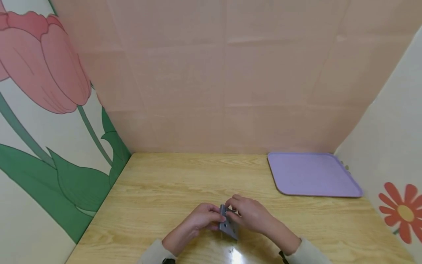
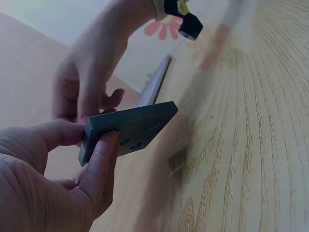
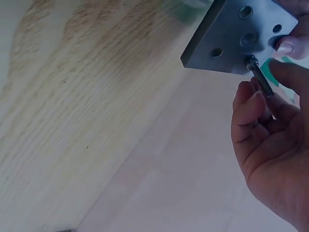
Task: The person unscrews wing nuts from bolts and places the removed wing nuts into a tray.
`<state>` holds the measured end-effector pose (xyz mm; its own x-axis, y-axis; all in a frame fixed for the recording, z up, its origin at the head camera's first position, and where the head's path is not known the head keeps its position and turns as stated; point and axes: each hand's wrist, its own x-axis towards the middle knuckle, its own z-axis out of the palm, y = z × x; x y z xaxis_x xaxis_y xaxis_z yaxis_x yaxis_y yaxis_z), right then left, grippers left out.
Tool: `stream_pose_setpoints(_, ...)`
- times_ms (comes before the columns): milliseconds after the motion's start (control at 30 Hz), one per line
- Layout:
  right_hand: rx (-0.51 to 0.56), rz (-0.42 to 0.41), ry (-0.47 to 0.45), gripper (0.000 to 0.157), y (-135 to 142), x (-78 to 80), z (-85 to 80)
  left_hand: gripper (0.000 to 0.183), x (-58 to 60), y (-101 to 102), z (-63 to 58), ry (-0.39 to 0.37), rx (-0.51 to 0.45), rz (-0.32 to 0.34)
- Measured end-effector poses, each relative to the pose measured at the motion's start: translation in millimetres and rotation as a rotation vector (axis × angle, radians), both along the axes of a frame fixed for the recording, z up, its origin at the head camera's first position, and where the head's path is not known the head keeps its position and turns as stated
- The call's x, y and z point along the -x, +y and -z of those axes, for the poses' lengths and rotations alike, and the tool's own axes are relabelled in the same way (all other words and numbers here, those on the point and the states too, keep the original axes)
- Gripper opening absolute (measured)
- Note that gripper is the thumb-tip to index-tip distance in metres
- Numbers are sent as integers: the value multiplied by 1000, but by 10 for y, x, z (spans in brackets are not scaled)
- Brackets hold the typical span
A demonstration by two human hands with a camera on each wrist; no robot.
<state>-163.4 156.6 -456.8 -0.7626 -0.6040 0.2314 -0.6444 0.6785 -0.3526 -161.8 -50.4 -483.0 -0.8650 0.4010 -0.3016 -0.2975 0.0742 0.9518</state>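
A flat grey metal plate (image 1: 229, 225) with several round holes is held above the table, tilted. My left hand (image 1: 206, 217) pinches one edge of it between thumb and fingers, and in the left wrist view the fingers press its holed face (image 2: 140, 135). A thin threaded metal screw (image 3: 261, 79) sticks out from a hole near the plate's edge. My right hand (image 1: 248, 212) has its thumb and curled fingers around this screw. The right wrist view has the thumb (image 3: 289, 76) on one side of the shaft and the fingers on the other.
A purple tray (image 1: 314, 174) lies at the table's back right. The wood-grain table (image 1: 165, 183) meets a pinkish covered wall (image 1: 224, 91) behind. Side walls carry a large tulip print (image 1: 43, 62) on the left and a red flower print (image 1: 403, 212) on the right.
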Motion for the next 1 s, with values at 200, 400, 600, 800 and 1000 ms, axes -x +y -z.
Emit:
stream_pose_setpoints(200, 118, 144, -131, 24, -18, 23, -3, 23, -9, -2, -11, -4, 16, -3)
stream_pose_setpoints(400, 136, 219, -319, 45, -8, 23, 0, 23, -16, 5, -52, -13, 23, 1)
stream_pose_setpoints(600, 160, 208, -412, 48, -9, 19, 15, 23, -23, 14, -49, -8, 15, 9)
stream_pose_setpoints(800, 141, 223, -435, 47, -13, 9, 38, 22, -23, 25, -38, 2, 20, 13)
stream_pose_setpoints(1000, 110, 226, -459, 47, -9, 7, 38, 22, -14, 26, -30, 2, 21, 18)
